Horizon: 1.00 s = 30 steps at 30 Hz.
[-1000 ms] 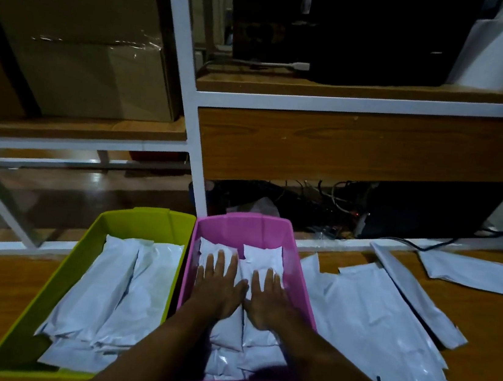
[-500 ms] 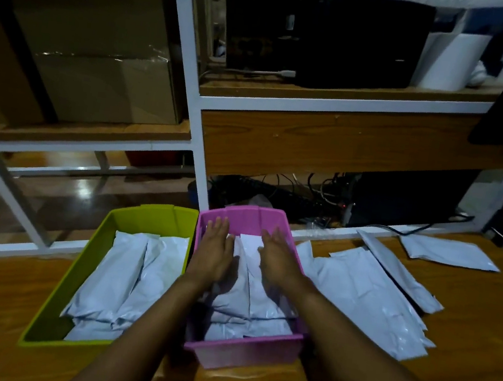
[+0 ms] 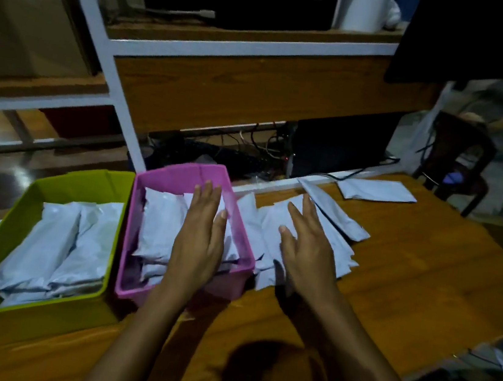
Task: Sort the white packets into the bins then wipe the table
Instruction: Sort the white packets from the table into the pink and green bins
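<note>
Just the one head cam on my feed, wide-angle, pitched forward and down over the table (image 3: pixel 406 290). Sits pretty close in: bins (image 3: pixel 182 174) at 8 o'clock, shelf (image 3: pixel 255 101) at 12.

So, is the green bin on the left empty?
No, the green bin holds several white packets lying lengthwise inside it.
</note>
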### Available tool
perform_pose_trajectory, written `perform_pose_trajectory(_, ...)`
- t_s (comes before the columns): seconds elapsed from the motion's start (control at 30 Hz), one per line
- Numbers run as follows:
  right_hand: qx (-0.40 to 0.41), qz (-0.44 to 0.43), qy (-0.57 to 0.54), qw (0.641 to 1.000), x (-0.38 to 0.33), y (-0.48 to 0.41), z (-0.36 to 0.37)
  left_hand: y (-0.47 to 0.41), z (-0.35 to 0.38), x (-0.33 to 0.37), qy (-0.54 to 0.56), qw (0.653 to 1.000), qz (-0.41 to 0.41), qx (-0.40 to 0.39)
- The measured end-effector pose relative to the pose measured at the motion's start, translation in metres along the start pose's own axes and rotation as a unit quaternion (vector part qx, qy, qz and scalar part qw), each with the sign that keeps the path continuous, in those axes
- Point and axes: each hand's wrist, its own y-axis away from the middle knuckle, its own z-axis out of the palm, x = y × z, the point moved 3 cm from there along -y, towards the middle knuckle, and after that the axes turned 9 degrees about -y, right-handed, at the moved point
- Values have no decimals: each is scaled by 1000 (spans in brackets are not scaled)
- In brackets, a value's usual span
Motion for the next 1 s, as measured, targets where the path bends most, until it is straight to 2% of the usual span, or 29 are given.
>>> perform_pose_trajectory(0.27,-27,37,31,998,94,-10,-60,-6,81,64,-5,1000,0,-19)
perform_pose_trajectory(0.43,-70,46,46,995,162,-49,-80,-36,147,67,-38,998,-38,-43)
perform_pose_trajectory(0.6,-156,63,58,984,214,-92,-64,-59,209,33,-108,984,-119,-79)
perform_pose_trajectory(0.7,-195,52,70,977,236,-113,-42,-60,241,9,-220,950,-141,-170)
perform_pose_trajectory(0.77,-252,37,105,961,253,-122,-23,-59,253,5,-270,930,-148,-199)
perform_pose_trajectory(0.87,-330,33,120,936,278,-123,-5,-63,263,9,-298,926,-128,-191)
perform_pose_trajectory(1.0,-314,4,156,936,302,-112,-10,-63,273,17,-288,931,-135,-182)
